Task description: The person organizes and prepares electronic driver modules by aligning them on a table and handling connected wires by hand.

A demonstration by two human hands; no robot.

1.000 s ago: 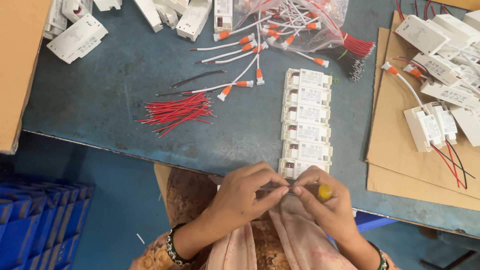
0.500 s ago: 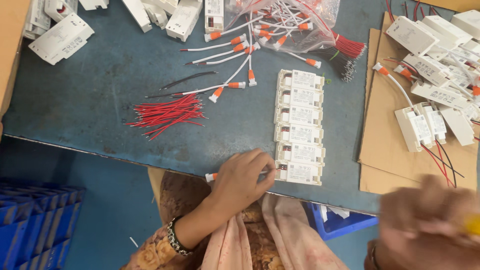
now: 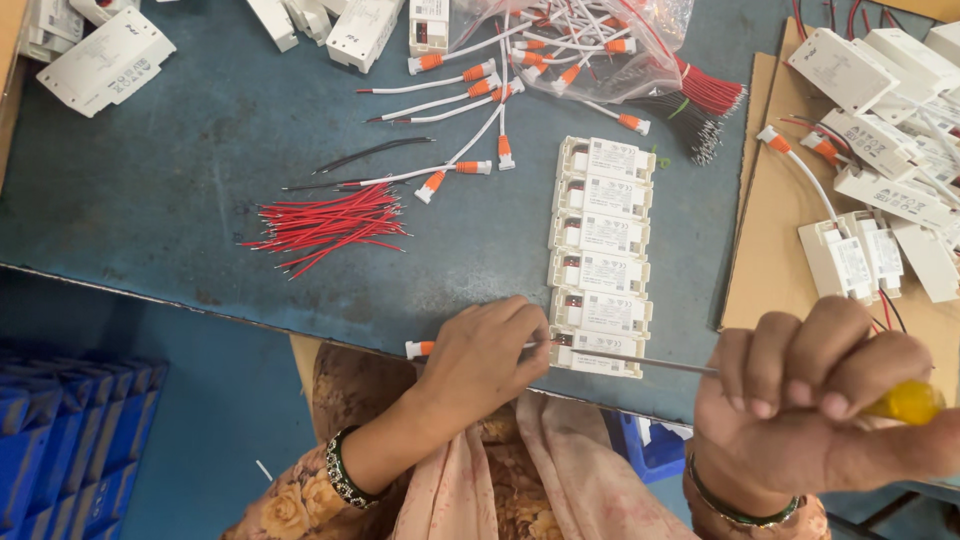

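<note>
Down at the near edge of the blue table (image 3: 200, 250), a column of six white driver boxes (image 3: 603, 255) is laid out, and everything else is placed here relative to that column. The left hand (image 3: 490, 355) is curled at the column's nearest box (image 3: 598, 352), fingertips pinched on a white lead with an orange connector (image 3: 422, 348) that juts out to the left of the hand; the lead is being held against the box's left end. The right hand (image 3: 810, 400) is clenched, to the right of the column and nearer the camera, around the yellow handle of a screwdriver (image 3: 905, 402), whose thin metal shaft is stretched leftward across the nearest box toward the left fingers. Each box in the column is fronted by a pale rectangular label with small dark print, too fine to read. Left of the column, a loose bundle of red wires (image 3: 330, 228) is spread on the table, with a few black wires just beyond it. Beyond the column, white leads with orange ends (image 3: 470, 100) are scattered, and a clear plastic bag (image 3: 600, 45) holding more is seen. Right of the column, a sheet of brown cardboard (image 3: 775, 270) is covered with more white boxes, some already wired. Blue crates (image 3: 60, 440) are seen below the table, far left.
</note>
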